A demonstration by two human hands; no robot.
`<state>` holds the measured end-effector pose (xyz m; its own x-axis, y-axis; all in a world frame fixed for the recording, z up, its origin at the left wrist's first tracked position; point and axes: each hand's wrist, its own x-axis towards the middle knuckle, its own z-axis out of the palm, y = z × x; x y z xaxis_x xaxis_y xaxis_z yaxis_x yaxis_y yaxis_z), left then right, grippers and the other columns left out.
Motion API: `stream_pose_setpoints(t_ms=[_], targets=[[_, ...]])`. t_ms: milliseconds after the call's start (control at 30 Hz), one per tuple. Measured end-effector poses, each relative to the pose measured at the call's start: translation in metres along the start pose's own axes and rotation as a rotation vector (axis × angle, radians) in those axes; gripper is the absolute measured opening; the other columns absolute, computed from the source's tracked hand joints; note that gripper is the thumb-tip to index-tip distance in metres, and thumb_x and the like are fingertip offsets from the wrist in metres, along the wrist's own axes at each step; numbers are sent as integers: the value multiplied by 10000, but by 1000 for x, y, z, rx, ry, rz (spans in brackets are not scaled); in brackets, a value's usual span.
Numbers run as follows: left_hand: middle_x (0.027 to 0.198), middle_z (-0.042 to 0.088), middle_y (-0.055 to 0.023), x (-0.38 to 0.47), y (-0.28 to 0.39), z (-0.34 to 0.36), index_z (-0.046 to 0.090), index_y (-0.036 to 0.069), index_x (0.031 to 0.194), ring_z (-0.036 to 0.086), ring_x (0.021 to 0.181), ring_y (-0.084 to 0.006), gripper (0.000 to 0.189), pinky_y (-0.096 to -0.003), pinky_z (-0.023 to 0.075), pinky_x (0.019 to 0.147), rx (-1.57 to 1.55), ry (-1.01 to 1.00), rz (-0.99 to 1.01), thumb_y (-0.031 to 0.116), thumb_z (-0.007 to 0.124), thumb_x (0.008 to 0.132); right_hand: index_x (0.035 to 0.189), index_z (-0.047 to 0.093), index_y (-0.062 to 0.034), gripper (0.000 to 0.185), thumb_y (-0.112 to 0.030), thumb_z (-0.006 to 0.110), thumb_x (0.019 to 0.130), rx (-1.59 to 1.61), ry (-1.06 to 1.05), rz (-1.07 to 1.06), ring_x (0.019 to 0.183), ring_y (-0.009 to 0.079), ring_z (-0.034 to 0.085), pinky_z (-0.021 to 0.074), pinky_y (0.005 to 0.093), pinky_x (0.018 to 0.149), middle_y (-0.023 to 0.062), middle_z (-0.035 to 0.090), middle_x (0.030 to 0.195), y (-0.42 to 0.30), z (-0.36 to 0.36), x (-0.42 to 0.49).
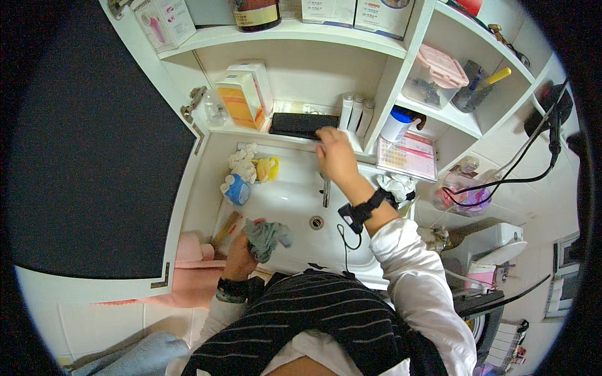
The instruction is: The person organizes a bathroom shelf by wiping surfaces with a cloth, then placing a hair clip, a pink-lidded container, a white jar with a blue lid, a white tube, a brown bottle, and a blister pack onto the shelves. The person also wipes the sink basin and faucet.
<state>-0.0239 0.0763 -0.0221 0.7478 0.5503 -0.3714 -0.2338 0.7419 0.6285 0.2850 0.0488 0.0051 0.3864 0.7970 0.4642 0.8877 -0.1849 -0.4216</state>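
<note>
A crumpled grey-green cloth [267,238] is bunched in my left hand [241,256], over the near left part of the white sink [291,188]. My right hand [336,152] reaches past the faucet [326,191] to the cabinet's lower shelf. Its fingertips are at the right front edge of a black rectangular case [303,125]; whether they grip it is hard to tell. Three slim white tubes [356,113] stand just right of the case. To its left are an orange-and-white box [241,101] and a clear plastic item [215,109].
A blue bottle [236,189], crumpled white cloth [243,162] and yellow item [267,169] sit on the sink's left side. An open cabinet door [101,164] stands at left. A blue-lidded tub [396,124] is on the right shelf. Black cables [522,179] hang at right.
</note>
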Motion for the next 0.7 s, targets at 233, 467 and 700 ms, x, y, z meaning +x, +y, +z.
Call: stream_pose_setpoints(t_ms=[233, 467, 700], targets=[[1282, 515, -99, 12, -18, 15, 414, 44, 1338, 522, 1139, -242, 447, -410, 424, 1002, 48, -257, 29, 300, 453, 973, 1176, 542, -34, 385, -212, 642, 850, 725, -366, -202, 997, 337, 595, 481, 396, 864, 163, 611, 1073, -66, 32, -120], [1439, 360, -200, 8, -24, 32, 258, 65, 1451, 385, 1316, -319, 621, -529, 351, 1049, 366, -590, -333, 392, 458, 962, 1196, 530, -107, 364, -214, 633, 863, 936, -384, 834, 853, 167, 585, 477, 278, 712, 67, 623, 983, 37, -8, -186], [1331, 490, -207, 5, -20, 39, 332, 11, 1398, 507, 1212, -332, 616, -479, 439, 984, 357, -400, -297, 398, 496, 948, 1037, 625, -97, 246, -275, 641, 869, 834, 231, 791, 821, 147, 558, 462, 289, 721, 45, 612, 944, 90, -156, -179]])
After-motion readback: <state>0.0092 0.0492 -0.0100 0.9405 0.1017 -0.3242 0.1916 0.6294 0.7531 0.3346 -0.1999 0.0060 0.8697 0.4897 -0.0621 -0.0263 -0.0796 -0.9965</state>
